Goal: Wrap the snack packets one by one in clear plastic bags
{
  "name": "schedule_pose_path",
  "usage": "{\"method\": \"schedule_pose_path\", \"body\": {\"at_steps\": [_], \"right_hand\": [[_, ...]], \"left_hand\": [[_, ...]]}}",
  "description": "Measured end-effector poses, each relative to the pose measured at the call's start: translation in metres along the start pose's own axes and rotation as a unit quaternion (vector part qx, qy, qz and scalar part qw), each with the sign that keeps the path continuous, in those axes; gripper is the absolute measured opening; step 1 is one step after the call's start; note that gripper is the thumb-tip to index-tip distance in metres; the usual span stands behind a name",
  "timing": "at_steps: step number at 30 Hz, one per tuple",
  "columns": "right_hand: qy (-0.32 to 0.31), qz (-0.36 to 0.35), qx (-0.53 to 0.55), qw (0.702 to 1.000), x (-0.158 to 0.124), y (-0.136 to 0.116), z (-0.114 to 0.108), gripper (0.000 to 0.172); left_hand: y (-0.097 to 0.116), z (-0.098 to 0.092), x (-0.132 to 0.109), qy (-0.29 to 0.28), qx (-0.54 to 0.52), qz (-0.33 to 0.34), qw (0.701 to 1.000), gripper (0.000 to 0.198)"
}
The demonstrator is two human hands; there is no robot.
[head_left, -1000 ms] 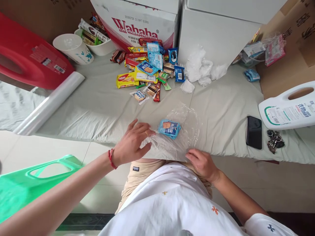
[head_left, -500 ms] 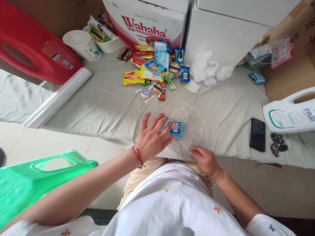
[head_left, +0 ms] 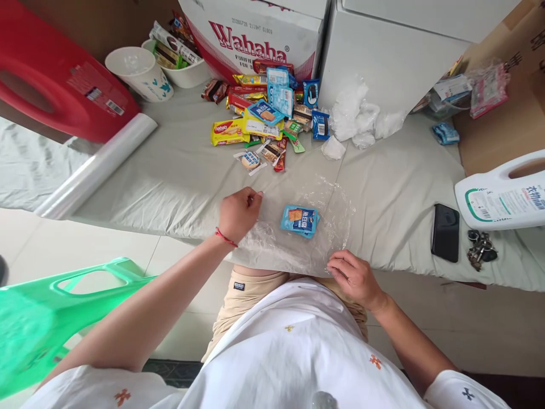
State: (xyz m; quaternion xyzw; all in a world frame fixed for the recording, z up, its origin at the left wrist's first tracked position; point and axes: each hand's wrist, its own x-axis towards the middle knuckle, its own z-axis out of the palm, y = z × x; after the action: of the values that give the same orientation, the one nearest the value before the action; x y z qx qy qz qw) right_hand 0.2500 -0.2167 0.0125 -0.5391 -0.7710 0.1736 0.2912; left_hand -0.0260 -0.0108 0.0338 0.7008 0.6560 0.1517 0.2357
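Note:
A sheet of clear plastic wrap lies on the grey cloth in front of me, with a small blue snack packet on its middle. My left hand is closed, pinching the wrap's far left edge. At the near right corner my right hand is curled and holds the wrap's edge down. Neither hand touches the packet.
A pile of snack packets lies further back before a Wahaha carton. A roll of wrap, a red jug and paper cups are on the left. A phone, keys and a white jug are on the right.
My left hand has left the blue packet, moved left and closed on the wrap's left edge. The right hand has stayed at the near corner.

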Motion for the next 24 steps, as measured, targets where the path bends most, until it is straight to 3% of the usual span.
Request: {"method": "schedule_pose_path", "body": {"at_steps": [2, 4, 7, 8, 9, 11, 14, 16, 19, 21, 24], "right_hand": [[0.003, 0.009, 0.012, 1.000, 0.000, 0.001, -0.001, 0.018], [0.004, 0.018, 0.021, 1.000, -0.001, 0.002, -0.002, 0.018], [0.006, 0.040, 0.047, 0.998, -0.001, 0.002, -0.003, 0.016], [0.007, 0.051, 0.059, 0.997, -0.001, 0.002, -0.004, 0.015], [0.010, 0.064, 0.073, 0.995, -0.001, 0.001, -0.006, 0.014], [0.015, 0.091, 0.102, 0.990, 0.001, 0.000, -0.009, 0.011], [0.023, 0.138, 0.146, 0.979, 0.005, 0.001, -0.014, 0.007], [0.032, 0.167, 0.173, 0.970, 0.008, 0.004, -0.016, 0.005], [0.054, 0.205, 0.218, 0.953, 0.013, 0.008, -0.016, 0.006], [0.066, 0.241, 0.243, 0.937, 0.016, 0.011, -0.015, 0.010], [0.089, 0.304, 0.255, 0.913, 0.022, 0.016, -0.013, 0.018]], "left_hand": [[-0.011, -0.006, 0.005, -0.005, 0.024, -0.042, 0.999, 0.032], [-0.022, -0.012, 0.004, 0.030, 0.049, -0.032, 0.998, 0.035], [-0.033, -0.019, -0.004, 0.138, 0.069, 0.090, 0.984, 0.041], [-0.036, -0.022, -0.008, 0.144, 0.068, 0.157, 0.975, 0.038], [-0.036, -0.025, -0.012, 0.122, 0.061, 0.231, 0.963, 0.035], [-0.036, -0.033, -0.020, 0.017, 0.028, 0.377, 0.926, 0.037], [-0.034, -0.044, -0.030, -0.147, -0.017, 0.488, 0.860, 0.049], [-0.035, -0.049, -0.036, -0.205, -0.022, 0.500, 0.841, 0.071], [-0.045, -0.048, -0.040, -0.223, 0.004, 0.503, 0.835, 0.102], [-0.053, -0.042, -0.037, -0.203, 0.028, 0.494, 0.845, 0.089], [-0.060, -0.032, -0.023, -0.134, 0.007, 0.444, 0.886, 0.047]]}}
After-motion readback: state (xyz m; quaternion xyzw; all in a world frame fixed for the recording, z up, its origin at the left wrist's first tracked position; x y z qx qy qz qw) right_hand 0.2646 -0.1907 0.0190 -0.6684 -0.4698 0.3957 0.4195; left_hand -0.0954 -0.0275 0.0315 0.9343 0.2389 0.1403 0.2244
